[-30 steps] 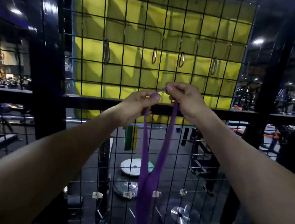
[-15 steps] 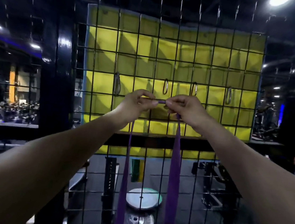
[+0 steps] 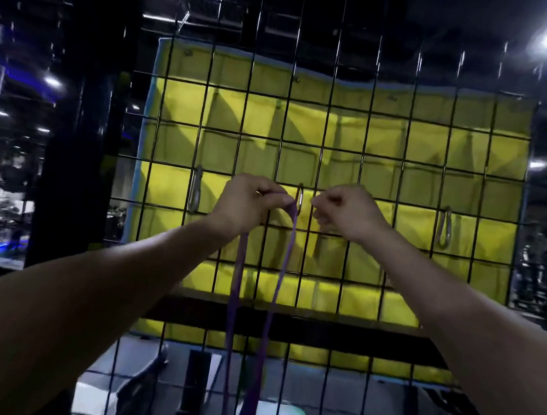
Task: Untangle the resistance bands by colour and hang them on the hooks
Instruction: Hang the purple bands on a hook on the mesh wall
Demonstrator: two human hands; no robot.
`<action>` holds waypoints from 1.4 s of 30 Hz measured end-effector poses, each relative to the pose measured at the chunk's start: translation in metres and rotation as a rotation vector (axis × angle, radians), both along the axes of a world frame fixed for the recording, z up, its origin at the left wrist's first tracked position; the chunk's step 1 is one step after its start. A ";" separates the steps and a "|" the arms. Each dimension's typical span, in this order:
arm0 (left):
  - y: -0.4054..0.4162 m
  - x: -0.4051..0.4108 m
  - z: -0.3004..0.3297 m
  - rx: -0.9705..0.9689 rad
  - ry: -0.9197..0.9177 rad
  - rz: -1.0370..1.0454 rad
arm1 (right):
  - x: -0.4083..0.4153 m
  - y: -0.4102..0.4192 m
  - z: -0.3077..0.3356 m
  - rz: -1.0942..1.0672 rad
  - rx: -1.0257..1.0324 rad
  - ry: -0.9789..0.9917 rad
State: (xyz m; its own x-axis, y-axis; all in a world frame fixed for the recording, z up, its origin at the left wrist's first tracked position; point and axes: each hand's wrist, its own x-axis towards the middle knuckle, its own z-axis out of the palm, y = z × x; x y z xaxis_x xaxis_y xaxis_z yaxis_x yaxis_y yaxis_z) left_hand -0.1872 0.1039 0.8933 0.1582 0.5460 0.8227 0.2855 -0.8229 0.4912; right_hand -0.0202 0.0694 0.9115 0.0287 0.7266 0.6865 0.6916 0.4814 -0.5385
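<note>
While the left hand (image 3: 248,201) pinches the purple band (image 3: 279,277) beside a hook (image 3: 299,198), the right hand (image 3: 347,213) is curled, holding nothing.

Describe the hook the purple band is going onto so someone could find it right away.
Find the yellow mat behind the black wire grid. A row of metal hooks hangs across its middle. Yours is the hook between the two hands, the only one with the purple band hanging beside it.

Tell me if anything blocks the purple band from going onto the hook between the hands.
Nothing visible does. The left hand pinches the top of the purple band right beside the middle hook on the wire grid; the right hand holds nothing visible.
</note>
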 end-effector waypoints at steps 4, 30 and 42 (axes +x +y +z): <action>0.000 -0.002 0.005 0.035 -0.024 0.018 | -0.010 0.015 0.010 -0.093 0.039 -0.072; 0.038 -0.017 0.007 -0.041 -0.125 -0.151 | -0.056 0.045 0.031 -0.289 -0.147 0.116; 0.036 -0.022 0.013 -0.036 -0.124 -0.198 | -0.053 0.047 0.030 -0.191 -0.178 0.271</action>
